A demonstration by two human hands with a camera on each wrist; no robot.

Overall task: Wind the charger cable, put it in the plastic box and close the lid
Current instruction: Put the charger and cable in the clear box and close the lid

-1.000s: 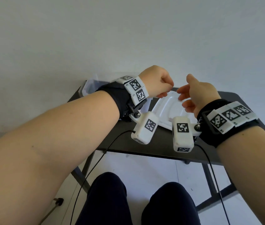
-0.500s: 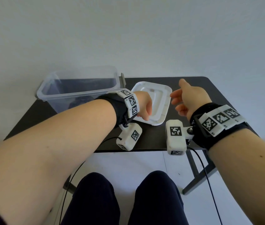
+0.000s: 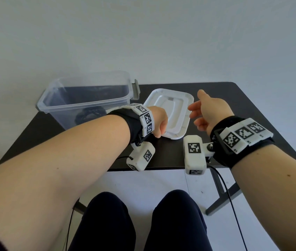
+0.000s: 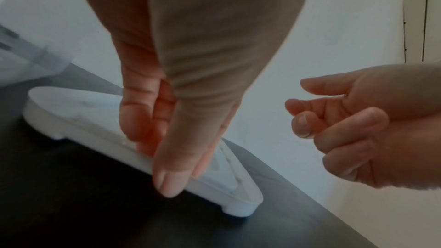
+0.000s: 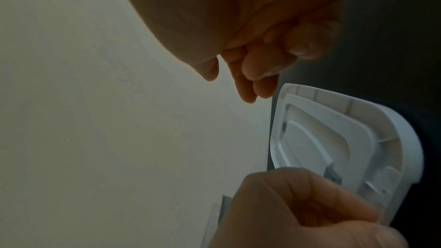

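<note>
A clear plastic box (image 3: 82, 104) stands open at the table's back left. Through its wall shows a dark coil, the charger cable (image 3: 90, 115), lying at the bottom. The white lid (image 3: 170, 109) lies upside down on the table to the right of the box. My left hand (image 3: 159, 124) is at the lid's near left edge. In the left wrist view the left hand (image 4: 181, 176) pinches the lid (image 4: 83, 112) rim, thumb outside and fingers inside. My right hand (image 3: 198, 113) hovers just right of the lid, fingers loosely curled, holding nothing.
The black table (image 3: 252, 109) stands against a pale wall. A grey latch (image 3: 135, 89) sticks out from the box's right end, close to the lid. My knees are below the table's front edge. Black wires hang from both wrist cameras.
One second ago both hands were raised close together in front of the wall. My left hand has dropped onto the lid's near edge. The right hand has lowered beside the lid.
</note>
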